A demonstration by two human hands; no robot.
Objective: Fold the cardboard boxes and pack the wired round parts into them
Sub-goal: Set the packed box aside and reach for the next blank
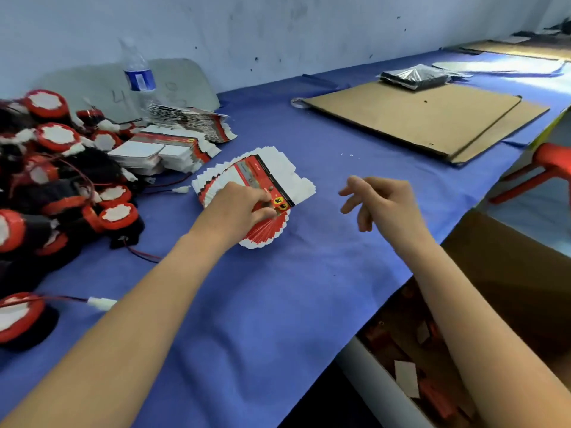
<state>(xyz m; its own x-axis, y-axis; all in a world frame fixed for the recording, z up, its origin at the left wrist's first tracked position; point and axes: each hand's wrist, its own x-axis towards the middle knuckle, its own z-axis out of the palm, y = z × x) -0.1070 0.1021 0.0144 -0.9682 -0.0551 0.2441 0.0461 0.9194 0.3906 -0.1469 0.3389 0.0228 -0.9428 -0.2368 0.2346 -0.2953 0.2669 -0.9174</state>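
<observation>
A fanned stack of flat red-and-white box blanks (272,177) lies on the blue table cloth (278,304) in the middle. My left hand (238,208) rests on this stack, its fingers and thumb pinching the top blank near its red edge. My right hand (380,202) hovers above the cloth to the right of the stack, fingers loosely curled, holding nothing. A heap of round red-rimmed parts with black bodies and red wires (55,186) fills the left side. More flat blanks (173,143) are stacked behind, next to the heap.
A clear water bottle (137,72) stands at the back left. Brown cardboard sheets (426,118) with a black plastic packet (414,77) lie at the back right. An open brown carton (509,273) holding packed boxes sits below the table's right edge. A red stool (547,165) stands beyond it.
</observation>
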